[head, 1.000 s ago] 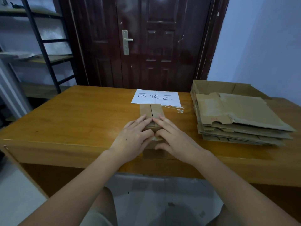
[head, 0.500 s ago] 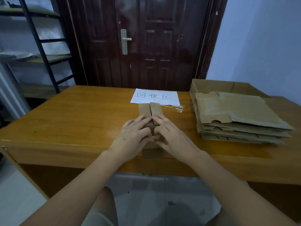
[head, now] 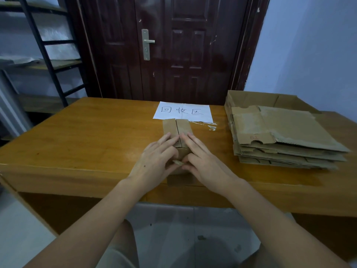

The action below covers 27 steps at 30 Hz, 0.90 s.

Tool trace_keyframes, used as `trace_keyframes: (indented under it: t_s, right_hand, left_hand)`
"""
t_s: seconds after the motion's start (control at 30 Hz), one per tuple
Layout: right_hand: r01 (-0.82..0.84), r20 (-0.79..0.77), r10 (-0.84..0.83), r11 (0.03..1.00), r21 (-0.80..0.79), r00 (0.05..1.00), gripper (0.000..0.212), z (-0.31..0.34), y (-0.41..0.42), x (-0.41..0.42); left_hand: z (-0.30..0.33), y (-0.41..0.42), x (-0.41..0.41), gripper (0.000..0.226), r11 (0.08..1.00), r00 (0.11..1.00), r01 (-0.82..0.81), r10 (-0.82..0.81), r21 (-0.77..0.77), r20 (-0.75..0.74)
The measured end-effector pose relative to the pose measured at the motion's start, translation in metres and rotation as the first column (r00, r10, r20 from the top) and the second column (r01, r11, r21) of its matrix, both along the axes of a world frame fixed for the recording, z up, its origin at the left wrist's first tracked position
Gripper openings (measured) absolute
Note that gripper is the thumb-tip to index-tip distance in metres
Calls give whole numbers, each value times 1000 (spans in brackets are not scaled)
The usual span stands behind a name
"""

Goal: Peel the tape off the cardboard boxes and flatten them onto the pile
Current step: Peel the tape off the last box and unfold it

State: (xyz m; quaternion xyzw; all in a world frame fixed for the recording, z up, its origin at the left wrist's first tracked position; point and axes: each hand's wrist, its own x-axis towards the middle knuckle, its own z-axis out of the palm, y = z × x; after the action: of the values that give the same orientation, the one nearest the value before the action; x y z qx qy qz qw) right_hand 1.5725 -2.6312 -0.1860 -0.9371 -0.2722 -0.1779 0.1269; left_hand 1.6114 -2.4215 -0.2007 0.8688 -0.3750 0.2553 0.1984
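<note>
Cardboard box (head: 177, 130) flat under both hands: left hand (head: 154, 163), right hand (head: 206, 163) pressing, fingers straight.

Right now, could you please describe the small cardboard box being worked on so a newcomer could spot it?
On the wooden desk, just in front of the white paper sign, lies the small cardboard box under both hands. Unlike the wide flattened pile to its right, it is narrow, with two flaps meeting at a centre seam.

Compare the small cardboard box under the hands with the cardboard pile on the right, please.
The small box is narrow and lies mid-table under both hands; the pile is much wider and untouched. The small box is a single piece; the pile is several flattened layers. Both are brown cardboard on the table.
</note>
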Motion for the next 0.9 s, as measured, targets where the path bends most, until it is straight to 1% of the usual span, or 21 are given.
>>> trace_keyframes:
  t_s: [0.07,0.13,0.23,0.33,0.43,0.5,0.57,0.63,0.7,0.73,0.83,0.9]
  right_hand:
    - [1,13,-1,1000,-11,1000,22,0,-1,-2]
    - [-2,10,2,1000,-5,1000,27,0,-2,-3]
    - [-34,10,34,999,34,999,31,3,-2,-6]
    - [-68,79,60,993,95,995,29,6,-3,-4]
    - [-83,184,63,991,106,981,30,16,-2,2]
    - [-87,297,51,990,109,954,33,31,-5,8]
    - [-82,429,17,988,133,903,34,51,-10,15]
    - [-67,550,-30,986,154,835,28,73,-18,28]
    - [-16,621,-60,993,116,782,19,90,-31,46]
    - [19,633,-63,997,76,772,16,97,-41,55]
    - [130,614,-53,988,-81,788,6,111,-74,81]
    - [210,581,-80,965,-159,810,8,118,-97,93]
  left_hand:
    - [-1,1,1,15,998,999,18,-21,66,42]
    - [-2,4,1,17,994,999,21,-26,107,44]
    - [1,7,1,24,995,999,19,-22,95,28]
    - [13,10,0,29,997,997,27,-32,79,73]
    - [35,11,1,33,997,991,10,-20,72,132]
    - [57,6,4,38,998,984,-9,-3,64,176]
    - [80,-3,10,33,999,978,-36,26,42,205]
    - [104,-17,19,29,998,983,-68,63,20,172]
    - [124,-34,33,30,996,993,-81,78,23,87]
    - [132,-44,42,31,996,996,-78,76,34,54]
    - [145,-81,74,40,987,995,-95,89,132,54]
    - [148,-108,95,45,979,995,-95,86,179,54]
